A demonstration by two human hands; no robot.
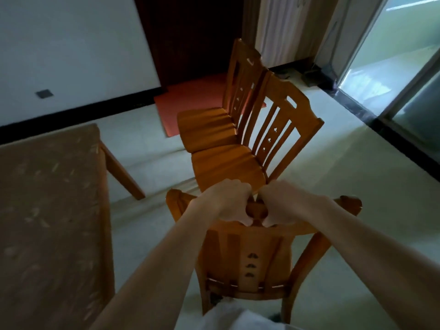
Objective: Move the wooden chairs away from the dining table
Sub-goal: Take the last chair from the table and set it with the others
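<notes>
Right in front of me stands a wooden chair (pixel 259 258), its slatted back facing me. My left hand (pixel 228 203) and my right hand (pixel 283 206) sit side by side, both gripping the middle of its top rail. Beyond it stand two more wooden chairs in a row: a middle chair (pixel 228 167) and a far chair (pixel 204 125), seats pointing left. The dining table (pixel 47 210), covered with a brown patterned cloth, fills the left side, apart from the chairs.
A red mat (pixel 190 96) lies before a dark door (pixel 190 32) at the back. A glass sliding door (pixel 404 79) and a curtain (pixel 281 27) are at the right. Pale tiled floor lies to the right of the chairs.
</notes>
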